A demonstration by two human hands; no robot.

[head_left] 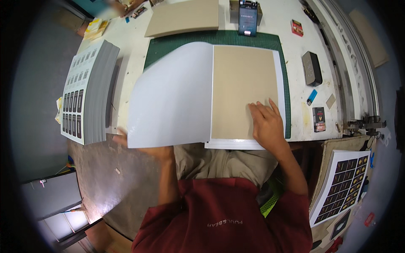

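Note:
A large white sheet (171, 97) is folded back to the left, its left side raised and curved. Behind its lower left edge is my left hand (159, 153), holding the sheet; blurred fingertips stick out past the corner and the rest is hidden. On the right lies a beige board (238, 84) over white paper, whose margin shows at the right and near edges. My right hand (268, 125) rests on the lower right part of the board with its fingers stretched out. Under all this is a green cutting mat (177, 45).
A tall stack of printed sheets (90, 92) stands at the left. At the back are more beige boards (183, 17) and a propped phone (247, 19). A black box-shaped device (311, 68), blue lighter (312, 97) and small pack (319, 119) lie right, beside a metal rail (352, 63).

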